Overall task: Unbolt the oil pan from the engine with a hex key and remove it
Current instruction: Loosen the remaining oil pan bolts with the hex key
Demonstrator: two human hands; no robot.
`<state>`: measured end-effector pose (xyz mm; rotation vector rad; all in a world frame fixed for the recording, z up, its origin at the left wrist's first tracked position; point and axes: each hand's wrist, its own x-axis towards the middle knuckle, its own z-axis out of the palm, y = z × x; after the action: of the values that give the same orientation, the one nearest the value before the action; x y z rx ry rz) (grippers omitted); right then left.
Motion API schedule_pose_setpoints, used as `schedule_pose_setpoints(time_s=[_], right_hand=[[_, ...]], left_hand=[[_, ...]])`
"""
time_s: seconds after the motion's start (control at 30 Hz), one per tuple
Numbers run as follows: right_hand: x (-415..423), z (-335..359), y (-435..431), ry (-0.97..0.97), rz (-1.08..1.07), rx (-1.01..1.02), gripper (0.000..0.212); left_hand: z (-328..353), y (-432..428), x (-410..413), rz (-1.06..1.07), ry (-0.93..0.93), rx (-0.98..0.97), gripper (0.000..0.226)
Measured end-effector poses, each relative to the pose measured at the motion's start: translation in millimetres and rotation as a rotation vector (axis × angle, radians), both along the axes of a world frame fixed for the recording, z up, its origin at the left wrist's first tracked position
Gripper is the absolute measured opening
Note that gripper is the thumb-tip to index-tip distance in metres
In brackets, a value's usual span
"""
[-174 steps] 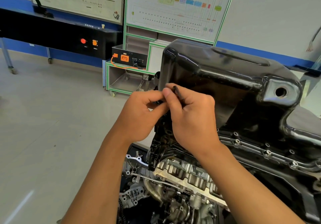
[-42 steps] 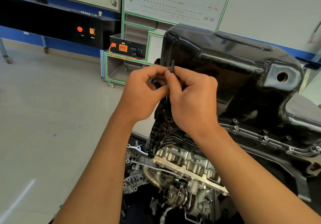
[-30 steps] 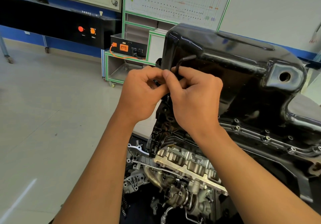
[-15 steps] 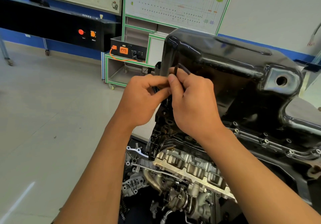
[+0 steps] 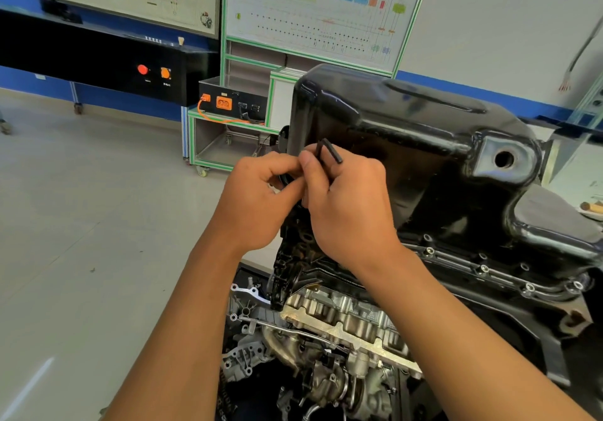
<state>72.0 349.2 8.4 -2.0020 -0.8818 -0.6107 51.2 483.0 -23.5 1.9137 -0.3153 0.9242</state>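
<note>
At the oil pan [image 5: 408, 133] corner, right hand [image 5: 349, 205] gripping hex key [image 5: 328, 151], left hand [image 5: 257, 205] pinched beside it

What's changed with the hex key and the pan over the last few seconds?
The hex key, pinched in the right hand, has swung round: its short arm pointed right a second ago and now angles down-right. The left hand stays pressed beside it. The oil pan still sits on the engine.
</note>
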Motion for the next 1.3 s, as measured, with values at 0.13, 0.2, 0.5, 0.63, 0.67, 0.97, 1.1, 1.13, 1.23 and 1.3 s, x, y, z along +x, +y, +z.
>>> schedule_pose_setpoints(time_s=[0.13,0.2,0.5,0.63,0.67,0.97,1.1,1.13,1.23,1.3], right_hand=[[-1,0,-3,-0.041,0.023,0.016,0.025],[-1,-1,-3,-0.093,0.027,0.085,0.024],[0,-6,-1,-0.102,-0.030,0.124,0.026],[-1,-5,-2,-0.079,-0.037,0.025,0.029],[-2,-4,-2,-0.073,-0.039,0.003,0.029],[-2,4,-4,-0.042,0.012,-0.041,0.026],[-2,3,-4,-0.068,0.014,0.002,0.024],[-2,3,-4,-0.079,0.012,0.024,0.024],[-3,4,-1,-0.092,0.004,0.093,0.023],[-4,3,0,-0.082,0.009,0.106,0.021]], left_hand=[[0,-2,2,0.070,-0.030,-0.065,0.010],[-1,-4,4,0.116,-0.048,-0.105,0.008],[-8,-7,7,0.082,0.022,-0.095,0.026],[-18,-1,9,0.085,0.163,0.001,0.021],[-19,0,9,0.094,0.166,0.009,0.021],[1,-4,-2,0.003,-0.086,-0.005,0.023],[-1,-7,1,0.079,-0.095,-0.097,0.018],[-2,-9,2,0.089,-0.105,-0.106,0.008],[0,-13,4,0.102,-0.117,-0.158,0.026],[2,-15,1,0.063,-0.101,-0.159,0.023]])
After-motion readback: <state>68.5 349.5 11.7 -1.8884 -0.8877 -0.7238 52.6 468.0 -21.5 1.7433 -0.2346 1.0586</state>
